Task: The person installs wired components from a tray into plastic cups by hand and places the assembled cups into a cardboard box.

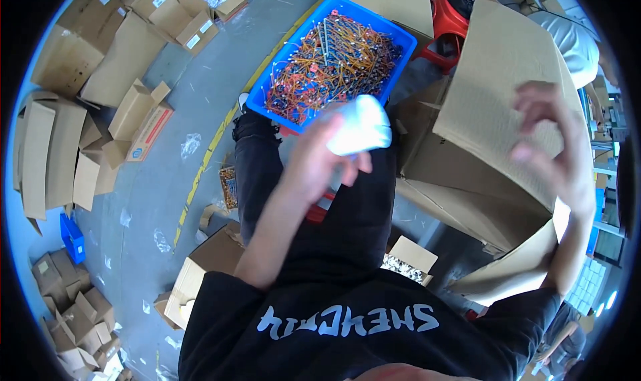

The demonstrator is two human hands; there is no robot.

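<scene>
My left hand (324, 152) is wrapped round a bright white, rounded object (364, 124). It is blurred and overexposed, so its kind does not show. Just beyond that hand, a blue plastic bin (261, 90) holds a tangle of short orange, dark and red cable-like pieces (340, 57) with pale tips. Over to the right, my right hand (551, 137) is raised above the flap of a large open cardboard box (497, 94). Its fingers are spread and curved, with nothing between them.
Behind the box stands a red plastic stool (449, 20). A small box of metallic pieces (404, 269) is near my right hip, and an open carton (203, 264) near my left. Cardboard boxes (57, 154) line the left side. Another person (571, 44) is at the upper right.
</scene>
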